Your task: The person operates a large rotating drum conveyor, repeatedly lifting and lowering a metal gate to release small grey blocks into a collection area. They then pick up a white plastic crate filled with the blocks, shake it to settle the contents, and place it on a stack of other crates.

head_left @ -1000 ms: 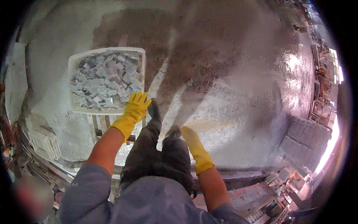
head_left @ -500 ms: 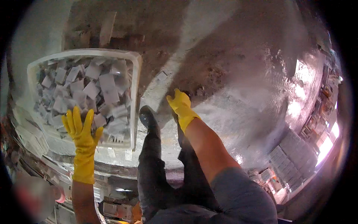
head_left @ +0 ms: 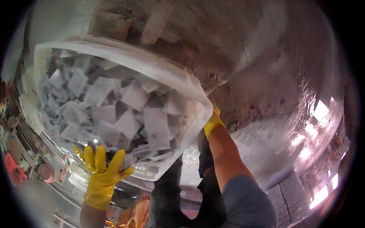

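A white plastic tub (head_left: 64, 46) is filled with many pale, flat, square-cornered pieces (head_left: 103, 91); I cannot make out their material. It stands tilted, its right side raised toward me. My right hand (head_left: 215, 119), in a yellow rubber glove, is at the tub's right corner. The rim hides most of its fingers, and the hand appears closed on that corner. My left hand (head_left: 102, 161), also in a yellow glove, lies at the tub's near edge. Its fingers are spread, overlapping the rim and the nearest pieces, and they grip nothing.
Wet, dirty concrete floor (head_left: 262, 125) extends right and beyond the tub. My dark-trousered legs (head_left: 167, 193) are just below it. Grey blocks (head_left: 287, 197) stand at the lower right. Clutter, including a red object (head_left: 14, 169), lines the left edge.
The tub has tilted up and shifted right, now covering my left boot. My right hand has gone from free air to its corner. My left hand remains spread near the rim; the view has also shifted.
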Available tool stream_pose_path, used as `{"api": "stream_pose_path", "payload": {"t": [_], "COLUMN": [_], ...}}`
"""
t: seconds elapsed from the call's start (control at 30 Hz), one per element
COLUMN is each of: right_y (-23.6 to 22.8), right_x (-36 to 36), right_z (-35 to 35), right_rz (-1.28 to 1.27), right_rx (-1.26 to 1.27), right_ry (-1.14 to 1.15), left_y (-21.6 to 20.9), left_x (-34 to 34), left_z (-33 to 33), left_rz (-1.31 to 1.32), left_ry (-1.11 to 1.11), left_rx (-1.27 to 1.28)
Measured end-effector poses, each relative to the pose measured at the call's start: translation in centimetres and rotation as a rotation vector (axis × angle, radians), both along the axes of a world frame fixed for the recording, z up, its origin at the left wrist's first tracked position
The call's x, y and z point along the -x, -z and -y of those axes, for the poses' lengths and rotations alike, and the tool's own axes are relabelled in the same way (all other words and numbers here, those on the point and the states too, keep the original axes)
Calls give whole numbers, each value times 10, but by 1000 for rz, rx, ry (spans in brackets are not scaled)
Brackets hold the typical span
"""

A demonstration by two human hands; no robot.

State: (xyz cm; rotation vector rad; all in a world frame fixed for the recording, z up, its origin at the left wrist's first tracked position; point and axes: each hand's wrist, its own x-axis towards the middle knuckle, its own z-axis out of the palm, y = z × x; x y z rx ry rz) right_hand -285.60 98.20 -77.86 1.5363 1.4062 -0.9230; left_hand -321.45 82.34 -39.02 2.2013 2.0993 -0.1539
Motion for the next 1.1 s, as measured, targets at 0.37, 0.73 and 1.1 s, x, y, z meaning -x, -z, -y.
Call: {"api": "stream_pose_path", "payload": {"t": [0.37, 0.73, 1.1], "right_y": [-306, -399, -367], "right_x": [12, 234, 381], "right_z": [-34, -9, -57], "right_rz": [-706, -1388, -1469], "right_rx": [-722, -611, -289], "right_ry": [415, -426, -384], "left_y": [16, -35, -14], "left_x": [-3, 34, 72], "left_z": [0, 39, 13], "left_rz": [262, 425, 499], "left_ry": [-142, -582, -883], "left_rx": [-256, -333, -342]}}
